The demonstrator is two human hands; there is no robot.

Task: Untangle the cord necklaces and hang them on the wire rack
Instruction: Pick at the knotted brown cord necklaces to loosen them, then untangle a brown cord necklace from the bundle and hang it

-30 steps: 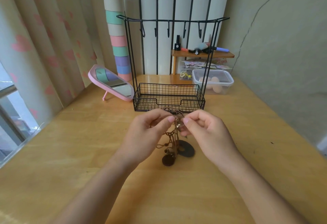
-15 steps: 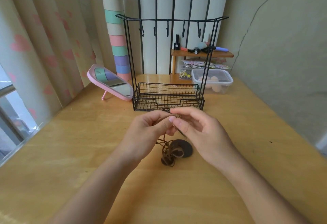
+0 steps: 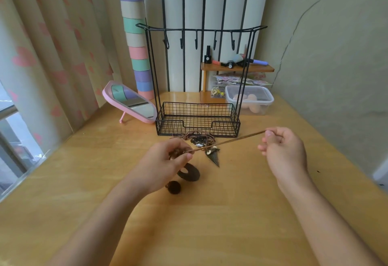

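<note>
grip: left hand (image 3: 165,165) pinches cord (image 3: 226,143); right hand (image 3: 283,152), at 3 o'clock, pinches its end | risk: taut pull may cinch tangle (image 3: 195,137) at 12 o'clock; arrowhead pendant (image 3: 215,158) may snag

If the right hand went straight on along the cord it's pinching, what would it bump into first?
Probably nothing close: the right hand, pinching the taut brown cord, points rightward over wooden table toward the pale green wall. The clear plastic box seems off that line, though depth is unclear.
</note>
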